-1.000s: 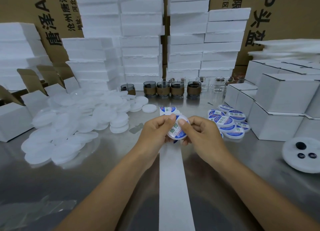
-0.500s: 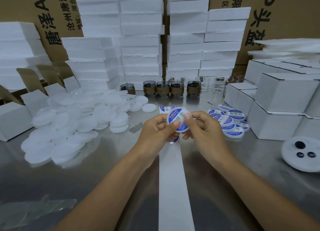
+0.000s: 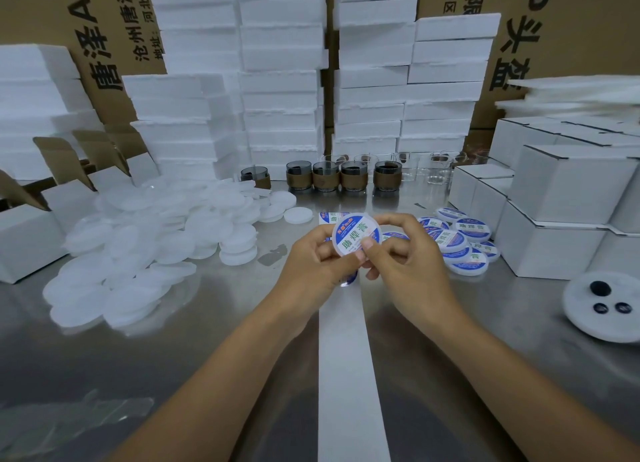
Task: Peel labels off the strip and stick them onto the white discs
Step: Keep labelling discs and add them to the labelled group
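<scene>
I hold one white disc (image 3: 353, 234) upright above the table's middle, its blue and white label facing me. My left hand (image 3: 311, 271) grips its lower left edge. The thumb of my right hand (image 3: 405, 264) presses on the label's lower right. The white backing strip (image 3: 349, 375) runs from under my hands toward me, and its far end with a label (image 3: 329, 216) shows behind the disc. A heap of bare white discs (image 3: 149, 239) lies to the left. Several labelled discs (image 3: 460, 239) lie to the right.
Stacks of white foam slabs (image 3: 280, 80) and cardboard cartons stand at the back. Small dark jars (image 3: 325, 175) line up in front of them. White boxes (image 3: 568, 198) crowd the right side, open ones the left (image 3: 27, 233). A white plate with dark buttons (image 3: 602, 305) sits at right.
The disc has been lifted and turned upright so that the label faces me. My right thumb has slid onto the label's lower edge.
</scene>
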Action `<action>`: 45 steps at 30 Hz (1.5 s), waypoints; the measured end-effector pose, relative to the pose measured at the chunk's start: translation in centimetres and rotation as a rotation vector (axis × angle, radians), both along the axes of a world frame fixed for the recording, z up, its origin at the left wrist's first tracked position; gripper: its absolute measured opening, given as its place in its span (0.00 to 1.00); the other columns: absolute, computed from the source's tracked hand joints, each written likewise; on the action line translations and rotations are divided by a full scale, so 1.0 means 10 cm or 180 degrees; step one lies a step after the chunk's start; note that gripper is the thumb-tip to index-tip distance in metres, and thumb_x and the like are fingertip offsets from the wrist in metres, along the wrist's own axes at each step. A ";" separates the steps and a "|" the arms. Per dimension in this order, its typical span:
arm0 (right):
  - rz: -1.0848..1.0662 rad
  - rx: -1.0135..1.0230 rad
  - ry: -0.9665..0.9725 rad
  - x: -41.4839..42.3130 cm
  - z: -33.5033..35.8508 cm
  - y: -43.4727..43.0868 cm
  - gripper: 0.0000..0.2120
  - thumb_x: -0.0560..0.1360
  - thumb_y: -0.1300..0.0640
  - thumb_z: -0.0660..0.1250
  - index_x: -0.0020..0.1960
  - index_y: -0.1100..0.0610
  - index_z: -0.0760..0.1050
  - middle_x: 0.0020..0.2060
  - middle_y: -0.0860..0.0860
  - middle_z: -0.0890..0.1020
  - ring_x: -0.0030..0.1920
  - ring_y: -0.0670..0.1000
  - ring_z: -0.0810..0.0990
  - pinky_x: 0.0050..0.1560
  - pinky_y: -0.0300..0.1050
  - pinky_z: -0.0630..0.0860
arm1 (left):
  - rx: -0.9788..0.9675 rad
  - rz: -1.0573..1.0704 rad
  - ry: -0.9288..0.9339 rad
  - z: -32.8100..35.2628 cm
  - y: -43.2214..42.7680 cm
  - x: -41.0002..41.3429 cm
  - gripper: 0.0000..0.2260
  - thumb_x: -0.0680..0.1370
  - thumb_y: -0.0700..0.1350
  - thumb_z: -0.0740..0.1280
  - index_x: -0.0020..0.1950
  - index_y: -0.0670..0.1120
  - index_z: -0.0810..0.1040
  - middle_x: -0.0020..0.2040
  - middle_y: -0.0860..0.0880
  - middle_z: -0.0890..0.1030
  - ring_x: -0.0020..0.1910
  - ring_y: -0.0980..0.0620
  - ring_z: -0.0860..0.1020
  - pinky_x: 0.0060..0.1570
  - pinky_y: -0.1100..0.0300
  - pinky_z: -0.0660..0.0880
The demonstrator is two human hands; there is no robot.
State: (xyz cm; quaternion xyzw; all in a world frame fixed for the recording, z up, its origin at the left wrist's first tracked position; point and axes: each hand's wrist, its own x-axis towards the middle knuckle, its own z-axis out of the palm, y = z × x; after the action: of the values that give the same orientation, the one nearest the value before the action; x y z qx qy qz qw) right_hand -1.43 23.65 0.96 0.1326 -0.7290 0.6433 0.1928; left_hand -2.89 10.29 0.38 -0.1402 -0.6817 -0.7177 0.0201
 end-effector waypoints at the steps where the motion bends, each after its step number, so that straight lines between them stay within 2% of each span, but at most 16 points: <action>1: -0.0007 0.0032 0.0009 0.00 0.00 0.00 0.10 0.75 0.60 0.67 0.49 0.46 0.71 0.31 0.57 0.82 0.29 0.46 0.79 0.33 0.33 0.74 | -0.0023 0.0024 0.0003 0.00 0.00 -0.01 0.13 0.73 0.41 0.71 0.55 0.52 0.77 0.47 0.50 0.85 0.48 0.49 0.83 0.50 0.54 0.79; 5: -0.0036 0.0005 0.0065 0.00 0.01 0.01 0.11 0.75 0.60 0.67 0.48 0.44 0.71 0.30 0.52 0.81 0.28 0.43 0.78 0.30 0.30 0.72 | 0.0043 0.0158 -0.0081 -0.01 0.00 -0.03 0.08 0.77 0.42 0.67 0.55 0.50 0.78 0.43 0.50 0.85 0.40 0.52 0.83 0.40 0.62 0.78; 9: 0.0051 0.0245 0.0104 0.01 0.02 0.01 0.15 0.74 0.58 0.68 0.52 0.39 0.71 0.33 0.50 0.82 0.31 0.46 0.80 0.35 0.33 0.75 | 0.0146 0.0286 -0.0135 -0.01 -0.01 -0.05 0.06 0.77 0.42 0.67 0.52 0.51 0.78 0.42 0.49 0.85 0.40 0.50 0.82 0.46 0.57 0.80; 13: 0.0070 0.0263 0.0054 0.00 0.01 0.02 0.17 0.74 0.61 0.68 0.55 0.41 0.71 0.33 0.52 0.81 0.31 0.46 0.79 0.35 0.33 0.75 | 0.0196 0.0267 -0.0072 -0.01 -0.03 -0.03 0.04 0.78 0.42 0.66 0.50 0.50 0.79 0.42 0.48 0.85 0.40 0.49 0.82 0.49 0.54 0.80; 17: 0.0124 0.0047 -0.0020 -0.02 0.01 0.05 0.13 0.77 0.61 0.63 0.56 0.44 0.73 0.31 0.51 0.81 0.29 0.44 0.78 0.34 0.31 0.73 | 0.0182 0.0267 -0.0029 -0.01 -0.04 -0.03 0.05 0.78 0.42 0.65 0.50 0.49 0.79 0.39 0.48 0.85 0.38 0.50 0.81 0.47 0.54 0.79; 20: 0.0119 0.0071 -0.0052 -0.01 0.02 0.06 0.13 0.77 0.60 0.63 0.55 0.43 0.74 0.32 0.49 0.82 0.28 0.42 0.78 0.33 0.30 0.72 | 0.0185 0.0320 -0.0094 0.01 -0.03 -0.03 0.06 0.78 0.48 0.65 0.51 0.48 0.80 0.40 0.48 0.85 0.38 0.52 0.82 0.45 0.57 0.77; 25: 0.0117 0.0086 -0.0109 0.00 0.04 0.07 0.12 0.75 0.60 0.66 0.54 0.45 0.76 0.32 0.50 0.82 0.28 0.43 0.78 0.31 0.31 0.73 | 0.0154 0.0326 -0.0111 0.00 -0.03 -0.03 0.08 0.79 0.48 0.64 0.49 0.48 0.80 0.40 0.47 0.85 0.37 0.52 0.82 0.44 0.58 0.77; 30: -0.0068 0.0118 -0.0201 -0.03 0.08 0.13 0.11 0.73 0.58 0.70 0.48 0.43 0.75 0.31 0.48 0.82 0.28 0.43 0.79 0.31 0.31 0.73 | 0.0205 0.0282 -0.0279 0.02 -0.04 -0.02 0.06 0.78 0.47 0.65 0.49 0.49 0.81 0.41 0.48 0.85 0.38 0.54 0.82 0.39 0.64 0.78; 34: -0.0763 -0.0321 -0.0441 -0.18 0.10 0.39 0.08 0.74 0.59 0.69 0.47 0.46 0.75 0.31 0.48 0.80 0.25 0.40 0.77 0.29 0.39 0.74 | 0.0345 0.0506 -0.0457 0.04 -0.09 -0.05 0.04 0.78 0.44 0.66 0.50 0.48 0.80 0.43 0.47 0.83 0.41 0.52 0.82 0.47 0.60 0.80; 37: -0.1384 -0.0636 -0.0721 -0.29 0.05 0.66 0.08 0.74 0.60 0.68 0.52 0.52 0.75 0.34 0.52 0.80 0.23 0.40 0.76 0.27 0.35 0.76 | 0.0413 0.0725 -0.0476 0.06 -0.17 -0.08 0.04 0.78 0.43 0.66 0.51 0.48 0.79 0.43 0.48 0.83 0.41 0.52 0.82 0.44 0.62 0.79; 39: -0.1631 -0.0806 -0.0943 -0.33 0.01 0.79 0.09 0.74 0.61 0.68 0.54 0.55 0.76 0.33 0.54 0.80 0.25 0.46 0.77 0.31 0.37 0.78 | 0.0409 0.0868 -0.0449 0.07 -0.23 -0.11 0.04 0.78 0.42 0.66 0.49 0.49 0.79 0.42 0.49 0.82 0.41 0.53 0.81 0.43 0.62 0.79; 41: -0.1700 -0.0915 -0.1134 -0.36 -0.03 0.86 0.09 0.74 0.62 0.68 0.54 0.59 0.76 0.31 0.55 0.79 0.26 0.49 0.77 0.35 0.41 0.79 | 0.0288 0.1115 -0.0437 0.06 -0.29 -0.15 0.04 0.78 0.43 0.65 0.48 0.51 0.78 0.43 0.50 0.82 0.44 0.52 0.81 0.44 0.62 0.78; 43: -0.1603 -0.1145 -0.1256 -0.37 -0.04 0.88 0.11 0.74 0.63 0.68 0.56 0.61 0.74 0.32 0.57 0.79 0.28 0.49 0.79 0.33 0.39 0.79 | 0.0244 0.1331 -0.0440 0.04 -0.35 -0.19 0.05 0.78 0.42 0.65 0.48 0.52 0.78 0.44 0.50 0.81 0.44 0.52 0.80 0.44 0.62 0.77; 45: -0.1488 -0.1314 -0.1296 -0.38 -0.04 0.89 0.16 0.74 0.63 0.68 0.59 0.64 0.72 0.35 0.57 0.80 0.34 0.51 0.81 0.35 0.39 0.79 | 0.0187 0.1490 -0.0443 0.02 -0.42 -0.22 0.07 0.78 0.40 0.64 0.47 0.51 0.78 0.44 0.49 0.81 0.44 0.51 0.79 0.45 0.61 0.76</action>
State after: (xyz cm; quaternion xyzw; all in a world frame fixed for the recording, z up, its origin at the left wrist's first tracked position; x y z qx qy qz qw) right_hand -5.20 32.53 0.52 -0.2098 -0.6179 0.7286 0.2083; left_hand -5.11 6.08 0.59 0.0720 -0.6742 -0.7210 0.1430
